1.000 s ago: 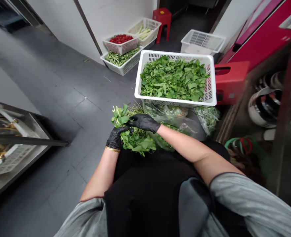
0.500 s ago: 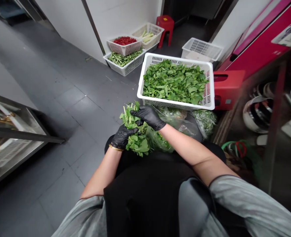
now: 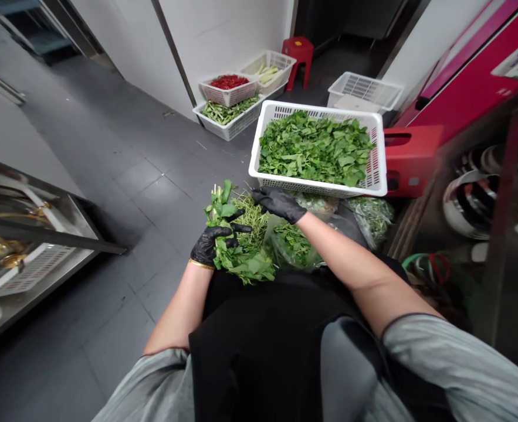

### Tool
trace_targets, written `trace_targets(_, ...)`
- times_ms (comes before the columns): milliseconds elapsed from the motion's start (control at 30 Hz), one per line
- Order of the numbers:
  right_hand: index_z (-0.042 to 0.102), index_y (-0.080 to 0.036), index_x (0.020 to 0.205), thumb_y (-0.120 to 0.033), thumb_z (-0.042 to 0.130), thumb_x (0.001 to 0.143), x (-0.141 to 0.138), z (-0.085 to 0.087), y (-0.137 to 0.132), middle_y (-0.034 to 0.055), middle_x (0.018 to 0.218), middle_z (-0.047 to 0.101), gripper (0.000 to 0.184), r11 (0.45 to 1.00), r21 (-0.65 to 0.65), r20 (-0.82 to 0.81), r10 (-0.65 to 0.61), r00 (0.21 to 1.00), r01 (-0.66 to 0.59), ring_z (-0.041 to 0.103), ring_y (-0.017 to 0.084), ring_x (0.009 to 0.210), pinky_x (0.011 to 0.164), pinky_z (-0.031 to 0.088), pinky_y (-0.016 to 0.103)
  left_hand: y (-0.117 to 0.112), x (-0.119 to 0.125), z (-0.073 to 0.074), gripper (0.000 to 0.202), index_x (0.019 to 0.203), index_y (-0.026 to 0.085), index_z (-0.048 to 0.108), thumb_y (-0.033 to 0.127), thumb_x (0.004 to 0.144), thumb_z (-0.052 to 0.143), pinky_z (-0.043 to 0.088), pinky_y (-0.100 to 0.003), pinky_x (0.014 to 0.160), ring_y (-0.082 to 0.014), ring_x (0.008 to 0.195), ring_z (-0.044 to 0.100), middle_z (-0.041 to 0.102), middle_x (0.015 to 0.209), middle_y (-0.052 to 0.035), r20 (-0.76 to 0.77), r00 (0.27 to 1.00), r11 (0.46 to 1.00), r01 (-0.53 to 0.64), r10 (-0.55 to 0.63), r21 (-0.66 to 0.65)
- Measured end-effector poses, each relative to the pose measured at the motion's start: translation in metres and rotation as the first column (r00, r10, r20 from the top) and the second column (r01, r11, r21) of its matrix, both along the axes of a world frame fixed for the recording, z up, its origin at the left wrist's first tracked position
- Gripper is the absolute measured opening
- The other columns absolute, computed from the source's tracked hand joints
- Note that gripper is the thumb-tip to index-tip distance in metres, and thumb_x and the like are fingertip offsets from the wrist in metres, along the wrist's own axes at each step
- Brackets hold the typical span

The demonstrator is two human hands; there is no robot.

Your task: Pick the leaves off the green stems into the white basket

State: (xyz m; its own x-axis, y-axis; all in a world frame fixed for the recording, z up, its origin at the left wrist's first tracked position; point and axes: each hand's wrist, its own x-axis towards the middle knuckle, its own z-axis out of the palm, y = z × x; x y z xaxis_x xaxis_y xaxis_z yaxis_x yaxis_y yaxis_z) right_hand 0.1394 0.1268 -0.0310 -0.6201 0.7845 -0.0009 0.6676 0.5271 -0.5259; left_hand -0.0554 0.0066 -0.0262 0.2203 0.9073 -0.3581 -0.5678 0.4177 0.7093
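My left hand [image 3: 210, 243], in a black glove, holds a bunch of leafy greens [image 3: 221, 206] over my lap, its fingers partly spread around the stalks. More leaves hang below that hand. A heap of thin green stems [image 3: 253, 220] lies just right of its fingertips. Above the heap is my right hand [image 3: 280, 203], also black-gloved, with fingers stretched toward the left and no bunch visible in them. It is close to the front rim of a white basket [image 3: 318, 184] full of picked green leaves [image 3: 314, 149]. A clear plastic bag [image 3: 291, 243] of greens lies below the right wrist.
Baskets of red chillies [image 3: 229, 82], green pods [image 3: 227, 111] and pale vegetable pieces [image 3: 267, 73] stand by the wall near a red stool [image 3: 298, 58]. Another white basket [image 3: 364, 91] sits behind the leaves. A metal shelf [image 3: 65, 258] is at left, stacked bowls [image 3: 465, 205] at right.
My hands have moved apart: the right has left the bunch and shifted right, while the left has moved slightly left with the greens. The stem heap between them is now exposed.
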Motion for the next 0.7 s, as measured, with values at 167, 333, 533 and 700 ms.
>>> trace_targets(167, 0.067, -0.02, 0.133, -0.052, 0.062, 0.097, -0.011, -0.005, -0.011, 0.0074, 0.112, 0.079, 0.048, 0.955, -0.293, -0.235, -0.04, 0.971, -0.032, 0.074, 0.019, 0.089, 0.076, 0.056, 0.026, 0.004, 0.006, 0.004, 0.046, 0.104, 0.005, 0.077, 0.018, 0.06, 0.079, 0.057, -0.03, 0.052, -0.0128, 0.043, 0.059, 0.079, 0.082, -0.0143, -0.022, 1.0, 0.997, 0.018, -0.019, -0.076)
trace_targets(333, 0.067, -0.018, 0.131, -0.048, 0.076, 0.087, -0.007, 0.004, -0.01, 0.0117, 0.114, 0.078, 0.054, 0.875, -0.483, -0.275, -0.186, 0.943, 0.031, 0.073, 0.02, 0.085, 0.073, 0.055, 0.029, 0.004, 0.017, 0.004, 0.04, 0.096, 0.01, 0.079, 0.019, 0.059, 0.09, 0.058, -0.031, 0.054, -0.0167, 0.051, 0.066, 0.08, 0.084, -0.0116, -0.205, 0.976, 0.993, -0.092, 0.076, -0.07)
trace_targets(533, 0.065, -0.018, 0.075, -0.062, 0.081, 0.073, -0.022, 0.018, -0.033, -0.0023, 0.064, 0.068, 0.047, 0.825, -0.565, -0.621, -0.448, 0.643, 0.029, 0.062, 0.013, 0.057, 0.057, 0.049, 0.025, 0.007, 0.036, -0.007, 0.047, 0.099, 0.013, 0.077, 0.018, 0.056, 0.095, 0.064, -0.042, 0.077, -0.0277, 0.076, 0.077, 0.08, 0.085, -0.0097, -0.097, 0.991, 0.995, -0.094, 0.092, -0.018)
trace_targets(700, 0.061, -0.019, 0.067, -0.059, 0.084, 0.068, -0.008, 0.016, -0.021, -0.004, 0.05, 0.058, 0.047, 0.787, -0.615, -0.69, -0.564, 0.454, 0.043, 0.054, 0.012, 0.042, 0.044, 0.043, 0.025, 0.007, 0.027, -0.011, 0.047, 0.095, 0.012, 0.076, 0.022, 0.054, 0.096, 0.064, -0.045, 0.08, -0.0327, 0.084, 0.079, 0.08, 0.083, -0.0106, -0.114, 0.985, 0.983, -0.142, 0.128, -0.119)
